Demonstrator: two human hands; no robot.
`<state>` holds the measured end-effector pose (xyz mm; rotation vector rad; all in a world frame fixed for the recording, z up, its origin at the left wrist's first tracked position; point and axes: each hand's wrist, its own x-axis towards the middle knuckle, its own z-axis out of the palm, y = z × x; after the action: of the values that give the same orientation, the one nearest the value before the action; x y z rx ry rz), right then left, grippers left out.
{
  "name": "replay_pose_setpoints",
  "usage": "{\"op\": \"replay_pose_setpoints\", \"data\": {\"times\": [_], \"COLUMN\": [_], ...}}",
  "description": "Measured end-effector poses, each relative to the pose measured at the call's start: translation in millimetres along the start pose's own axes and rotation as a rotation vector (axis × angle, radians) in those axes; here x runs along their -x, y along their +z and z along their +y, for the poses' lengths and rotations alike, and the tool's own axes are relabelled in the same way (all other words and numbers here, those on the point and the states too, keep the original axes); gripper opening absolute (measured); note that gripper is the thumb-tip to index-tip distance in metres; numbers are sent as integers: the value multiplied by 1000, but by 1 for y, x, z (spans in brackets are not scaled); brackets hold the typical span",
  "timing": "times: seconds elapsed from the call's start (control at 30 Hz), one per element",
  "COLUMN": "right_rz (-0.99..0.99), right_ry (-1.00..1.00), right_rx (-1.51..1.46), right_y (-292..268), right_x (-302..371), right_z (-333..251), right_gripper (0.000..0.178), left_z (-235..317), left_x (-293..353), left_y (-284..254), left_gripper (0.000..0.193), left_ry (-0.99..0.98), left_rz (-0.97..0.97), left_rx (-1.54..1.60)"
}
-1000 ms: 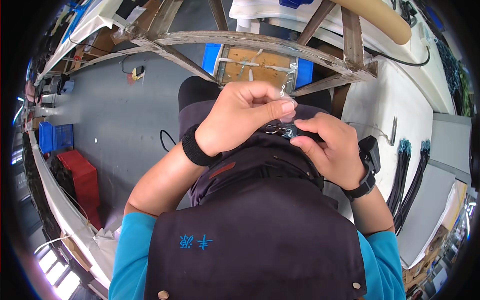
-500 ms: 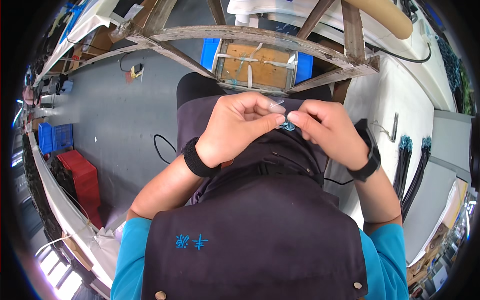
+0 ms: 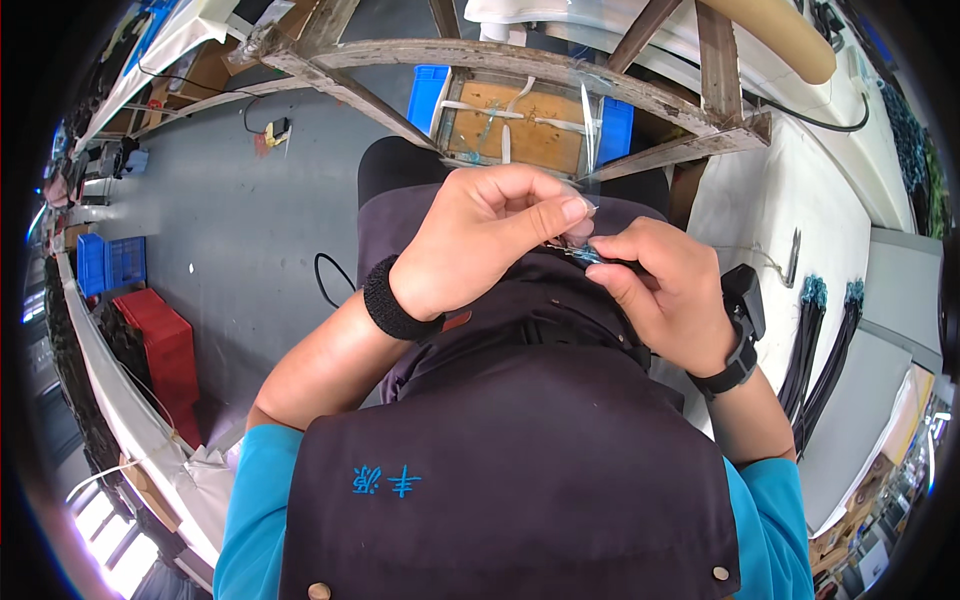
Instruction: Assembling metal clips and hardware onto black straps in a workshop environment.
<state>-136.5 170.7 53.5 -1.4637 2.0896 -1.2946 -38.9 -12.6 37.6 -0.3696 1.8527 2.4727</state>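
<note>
Left hand [image 3: 480,240], black wristband on wrist – fingers curled, thumb and forefinger pressed together, pinching top of small blue-tipped part [image 3: 585,253] at chest height, just above lap. Right hand [image 3: 660,295], black watch-like band on wrist – fingers folded in, nipping same part from right side; fingertips of both hands touching at the part. Part itself tiny, partly hidden by fingers; exact shape can't tell. Thin clear strip [image 3: 587,135] rising from pinch point toward wooden frame above.

Below hands: dark apron [image 3: 520,480] w/ blue embroidered marks, over turquoise sleeves.

Ahead, beyond knees: wooden frame [image 3: 560,65] of crossed beams, w/ a brown board [image 3: 520,125] and white straps inside, blue crates [image 3: 428,95] either side of it.

Right: white table [image 3: 800,200] w/ a dark slim tool [image 3: 793,257] lying on it, and bundles of black cables [image 3: 815,345] w/ teal ends near its edge, well apart from hands.

Left: grey floor [image 3: 230,220] w/ loop of black cord [image 3: 335,285] just beside left forearm; red crate [image 3: 160,345] and blue crate further left, along a long white table edge. Small yellow-red item [image 3: 272,132] on floor, far from hands.
</note>
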Motion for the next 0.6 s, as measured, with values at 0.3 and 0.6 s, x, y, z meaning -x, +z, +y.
{"op": "replay_pose_setpoints", "data": {"times": [0.3,0.6], "right_rz": [-519,6], "right_ry": [534,-98], "right_rx": [-566,155], "right_y": [-26,9], "right_x": [-32,-11], "right_z": [14,-9], "right_gripper": [30,36], "left_z": [-10,-26], "left_x": [8,11], "left_y": [4,0], "left_gripper": [14,10], "left_ry": [42,-59], "left_rz": [-55,51], "left_rx": [152,438]}}
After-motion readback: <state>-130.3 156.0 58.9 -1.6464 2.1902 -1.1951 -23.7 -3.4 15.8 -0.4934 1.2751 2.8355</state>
